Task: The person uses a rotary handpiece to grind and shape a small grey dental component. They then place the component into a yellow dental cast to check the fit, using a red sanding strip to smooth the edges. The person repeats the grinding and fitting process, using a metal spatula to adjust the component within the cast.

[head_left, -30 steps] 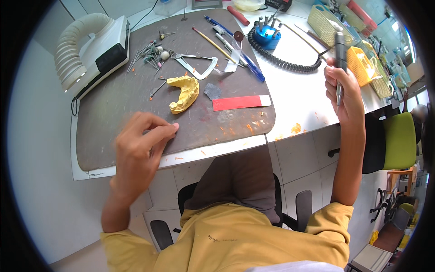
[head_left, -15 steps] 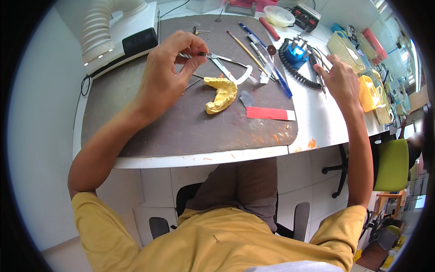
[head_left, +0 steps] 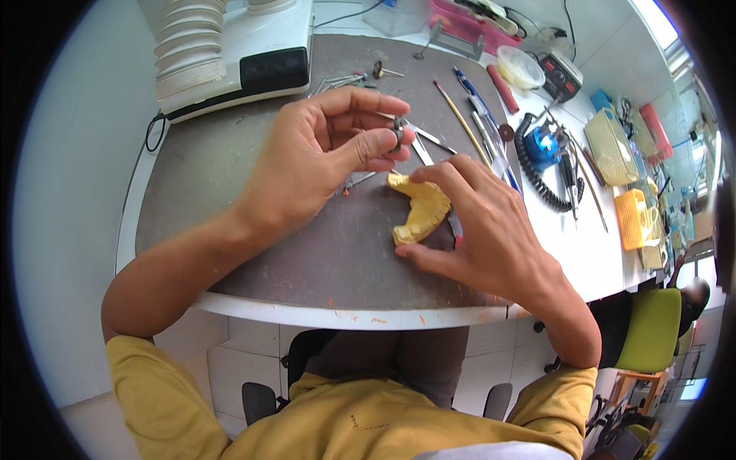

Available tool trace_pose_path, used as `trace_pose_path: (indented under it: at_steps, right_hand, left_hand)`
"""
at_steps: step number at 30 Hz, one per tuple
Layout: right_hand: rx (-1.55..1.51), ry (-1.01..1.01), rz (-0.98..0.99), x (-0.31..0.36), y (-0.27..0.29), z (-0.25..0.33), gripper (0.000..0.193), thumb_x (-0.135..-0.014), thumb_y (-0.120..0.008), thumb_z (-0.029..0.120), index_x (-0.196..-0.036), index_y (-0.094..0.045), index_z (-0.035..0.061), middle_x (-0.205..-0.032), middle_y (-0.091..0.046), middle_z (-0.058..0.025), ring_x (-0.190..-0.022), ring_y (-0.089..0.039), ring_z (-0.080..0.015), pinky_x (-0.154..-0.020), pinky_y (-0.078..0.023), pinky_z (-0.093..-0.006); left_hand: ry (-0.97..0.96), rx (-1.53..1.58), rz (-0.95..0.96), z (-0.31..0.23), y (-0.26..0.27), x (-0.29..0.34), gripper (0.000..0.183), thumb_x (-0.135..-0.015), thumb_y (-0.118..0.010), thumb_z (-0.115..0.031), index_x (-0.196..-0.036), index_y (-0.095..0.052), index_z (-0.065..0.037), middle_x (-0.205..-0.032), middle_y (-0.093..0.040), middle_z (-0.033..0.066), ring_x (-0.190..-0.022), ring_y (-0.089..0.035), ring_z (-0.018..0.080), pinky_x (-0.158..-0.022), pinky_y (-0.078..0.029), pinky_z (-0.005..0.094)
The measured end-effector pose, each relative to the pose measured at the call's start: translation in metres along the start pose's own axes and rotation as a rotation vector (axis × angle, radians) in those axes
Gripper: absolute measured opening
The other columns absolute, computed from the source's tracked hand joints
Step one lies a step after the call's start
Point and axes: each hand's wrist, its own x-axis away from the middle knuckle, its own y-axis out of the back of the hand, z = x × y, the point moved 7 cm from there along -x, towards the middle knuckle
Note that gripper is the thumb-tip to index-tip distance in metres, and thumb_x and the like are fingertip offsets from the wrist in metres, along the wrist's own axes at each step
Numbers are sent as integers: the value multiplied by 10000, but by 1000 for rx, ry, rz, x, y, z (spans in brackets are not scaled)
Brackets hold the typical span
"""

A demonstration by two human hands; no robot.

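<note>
Curving yellow cast [head_left: 428, 211], knobbly — right fingers [head_left: 448, 182] spread round it, hold unclear — left fingers [head_left: 371, 146] pinching small dark piece [head_left: 398, 129]

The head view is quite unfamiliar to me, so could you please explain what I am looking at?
There is no robot here, just a person's bare hands. The camera is the left one of two worn on the head, looking down; its wide lens bends straight edges. Picture left is the person's left.

The left hand pinches a small dark grey piece. The right hand curves around a yellow tooth model; whether it grips it is hard to tell.

The model lies on a brown mat, with a thin wooden stick beyond it. To the right, on the white table, are a blue stand and baskets. A white machine stands upper left.
</note>
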Motion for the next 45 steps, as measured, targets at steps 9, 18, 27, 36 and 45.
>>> trace_pose_path:
  at_steps: [9, 18, 27, 36, 45]
  right_hand:
    - [-286, -122, 57, -10, 17, -19, 646, -671, -790, 81, -1270, -546, 79, -1228, -521, -130, -1082, -581, -283, -841, -534, -356]
    - [-176, 113, -40, -7, 12, -10, 758, -635, -740, 10, -1355, -504, 38, -1309, -518, -151, -1153, -585, -321, -906, -515, -352]
    - [-612, 6, -185, -5, 14, -36, 808, -694, -775, 78, -1380, -370, -53, -1334, -503, -158, -1229, -559, -246, -1064, -456, -376]
    - [-561, 38, -147, -7, 5, -29, 801, -702, -814, 70, -1391, -434, -78, -1340, -524, -171, -1236, -564, -247, -1057, -472, -379]
    - [-519, 58, -143, -6, 5, -25, 803, -699, -841, 84, -1382, -449, -78, -1319, -533, -173, -1220, -572, -242, -1047, -481, -377]
  left_hand:
    - [143, 183, 4, 11, -2, 5, 307, -980, -614, -132, -1248, -578, 13, -1126, -674, 131, -1010, -685, 189, -894, -577, 312]
    - [240, 288, -14, 20, -2, 6, 317, -989, -600, -144, -1263, -567, 11, -1094, -676, 108, -980, -687, 174, -867, -582, 286]
    - [261, 237, -52, 24, -3, 9, 282, -949, -661, -133, -1189, -590, -3, -1083, -678, 115, -983, -686, 175, -861, -591, 304]
    - [272, 195, -10, 22, -11, 14, 240, -919, -697, -104, -1117, -617, 7, -1054, -680, 108, -950, -679, 147, -842, -597, 299]
    - [308, 242, 28, 22, -13, 16, 250, -885, -737, -84, -1087, -618, 3, -1012, -675, 67, -906, -666, 111, -838, -578, 271]
